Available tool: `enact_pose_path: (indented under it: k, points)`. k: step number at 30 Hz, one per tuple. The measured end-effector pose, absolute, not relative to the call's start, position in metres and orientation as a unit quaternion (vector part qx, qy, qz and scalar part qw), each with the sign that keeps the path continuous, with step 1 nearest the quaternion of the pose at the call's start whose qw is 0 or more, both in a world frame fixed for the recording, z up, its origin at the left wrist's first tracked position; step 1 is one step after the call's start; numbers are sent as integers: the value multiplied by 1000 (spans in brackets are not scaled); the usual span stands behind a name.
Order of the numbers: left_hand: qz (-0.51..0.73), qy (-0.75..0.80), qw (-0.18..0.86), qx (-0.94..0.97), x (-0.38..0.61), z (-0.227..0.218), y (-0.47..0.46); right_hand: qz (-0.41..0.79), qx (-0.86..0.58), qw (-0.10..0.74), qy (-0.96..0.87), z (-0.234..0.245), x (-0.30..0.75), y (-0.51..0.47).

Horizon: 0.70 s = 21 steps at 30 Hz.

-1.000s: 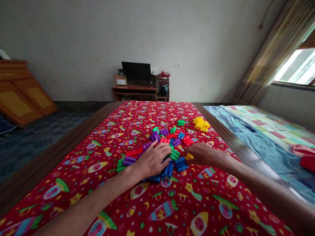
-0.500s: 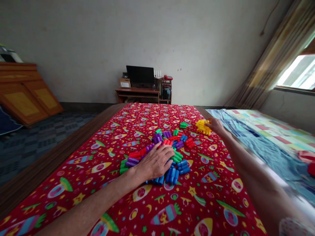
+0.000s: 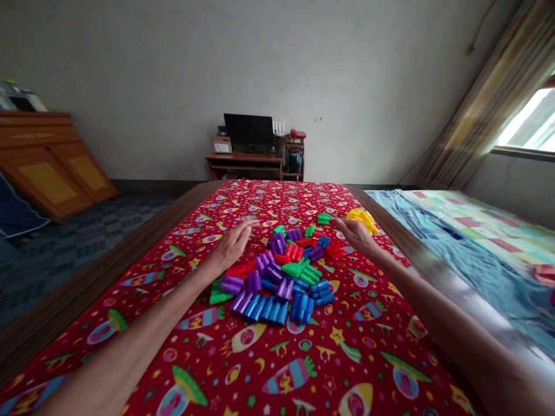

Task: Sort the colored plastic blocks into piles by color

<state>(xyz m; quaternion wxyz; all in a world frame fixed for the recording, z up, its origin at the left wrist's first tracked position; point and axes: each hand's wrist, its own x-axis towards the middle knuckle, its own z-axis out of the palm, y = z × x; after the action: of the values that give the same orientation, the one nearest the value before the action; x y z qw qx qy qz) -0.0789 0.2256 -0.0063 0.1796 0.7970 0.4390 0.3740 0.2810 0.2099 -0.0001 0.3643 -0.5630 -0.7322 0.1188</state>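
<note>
A heap of plastic building blocks (image 3: pixel 277 277) in blue, purple, red and green lies on a red rocket-print cloth (image 3: pixel 277 358). A separate cluster of yellow blocks (image 3: pixel 363 218) sits further back on the right. My left hand (image 3: pixel 230 245) hovers at the heap's far left edge, fingers stretched out and holding nothing. My right hand (image 3: pixel 354 234) is at the heap's far right, just in front of the yellow blocks, fingers loosely apart and empty. A lone green block (image 3: pixel 323 218) lies between the heap and the yellow cluster.
The cloth covers a wooden table (image 3: pixel 87 277). A bed with a patchwork sheet (image 3: pixel 472 231) adjoins it on the right. A desk with a monitor (image 3: pixel 251 144) stands at the back wall, a wooden cabinet (image 3: pixel 47 167) at left, a curtained window (image 3: pixel 520 115) at right.
My left hand has lifted off the heap and moved to its far left edge. My right hand carried a yellow block to the yellow cluster, let go, and has drawn back toward the heap.
</note>
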Motion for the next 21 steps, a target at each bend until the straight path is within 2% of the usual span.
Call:
enact_pose_path:
  k: [6,13,18,21]
  points:
    - [407,437,306,741,-102,-49,253,195,-504,307,-783,-23,235,207]
    - [379,403,314,772,-99,-50,249,239,-375,283,-850,-11,186,181]
    - [312,418,291,802,-101,-43,244,97,-494,305,-808,8,183,209]
    - [300,427,265,811,-101,-38,241,57,-511,221,-829,16,186,233]
